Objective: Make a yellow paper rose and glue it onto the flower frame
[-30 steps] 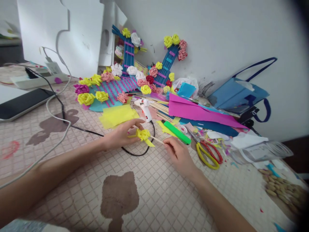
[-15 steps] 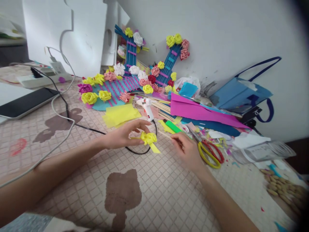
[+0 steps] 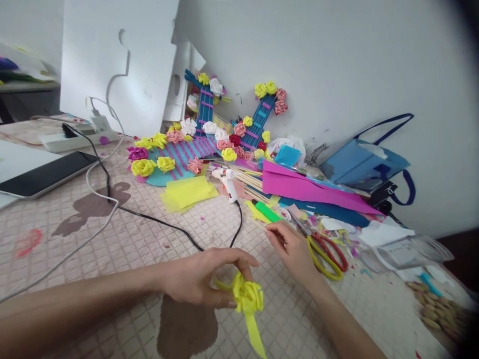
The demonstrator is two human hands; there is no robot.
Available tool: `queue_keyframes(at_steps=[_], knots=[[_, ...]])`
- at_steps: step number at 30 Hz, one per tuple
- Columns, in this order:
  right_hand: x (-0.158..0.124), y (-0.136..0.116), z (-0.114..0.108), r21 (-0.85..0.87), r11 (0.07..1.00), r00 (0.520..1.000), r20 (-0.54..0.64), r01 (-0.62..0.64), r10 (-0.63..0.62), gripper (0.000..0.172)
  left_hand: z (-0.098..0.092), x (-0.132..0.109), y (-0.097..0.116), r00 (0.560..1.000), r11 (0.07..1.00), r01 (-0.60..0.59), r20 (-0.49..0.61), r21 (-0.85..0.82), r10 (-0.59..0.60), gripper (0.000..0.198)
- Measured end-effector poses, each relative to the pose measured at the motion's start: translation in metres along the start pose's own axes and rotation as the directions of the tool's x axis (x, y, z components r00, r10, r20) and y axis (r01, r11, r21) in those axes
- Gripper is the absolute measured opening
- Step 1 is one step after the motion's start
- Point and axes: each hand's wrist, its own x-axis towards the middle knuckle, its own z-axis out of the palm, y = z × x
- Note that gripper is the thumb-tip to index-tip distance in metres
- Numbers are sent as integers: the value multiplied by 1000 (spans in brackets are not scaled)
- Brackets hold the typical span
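Note:
Between the thumb and fingers of my left hand (image 3: 209, 276) is a yellow paper flower (image 3: 247, 294), with one loose strip hanging from it toward the table's front. My right hand (image 3: 294, 249) is closed in a pinch on a thin wooden stick (image 3: 259, 224), most of it hidden by the fingers. Just beyond that hand lies a green marker (image 3: 267, 211) with a dark cap. Scissors (image 3: 325, 257) with red and yellow handles rest beside it. A white glue gun (image 3: 227, 184) lies past both hands, its black cord running left behind my left hand.
Yellow paper sheets (image 3: 189, 193) lie left of the glue gun. Behind stand blue guitar-shaped pieces (image 3: 190, 152) covered in paper flowers. Magenta paper (image 3: 299, 187), wooden sticks (image 3: 249, 179) and a blue bag (image 3: 362, 164) lie right. A tablet (image 3: 48, 174) and power strip (image 3: 75, 139) are left.
My left hand has drawn the yellow flower nearer to me and slightly right, and its loose strip now hangs down. My right hand stays near the marker and scissors. The view has tilted up.

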Motion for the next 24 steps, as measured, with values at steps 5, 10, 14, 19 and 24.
queue_keyframes(at_steps=[5, 10, 14, 19, 24], knots=[[0, 0, -1, 16, 1000, 1000, -31, 7, -6, 10, -41, 2, -11, 967, 977, -37, -241, 209, 88, 51], [-2, -2, 4, 41, 999, 1000, -4, 1, -1, 10, -82, 3, -53, 934, 907, 86, -350, 413, 71, 51], [-3, 0, 11, 47, 999, 999, 30, 15, -17, 10, -88, 2, -65, 951, 917, 94, -308, 387, 32, 53], [-4, 2, 15, 36, 999, 998, 57, 13, -15, 9, -86, 0, -56, 966, 902, 78, -255, 424, 36, 48], [-4, 0, 14, 43, 999, 997, 79, -8, 5, 10, -86, -2, -45, 964, 865, 147, -265, 479, -17, 56]])
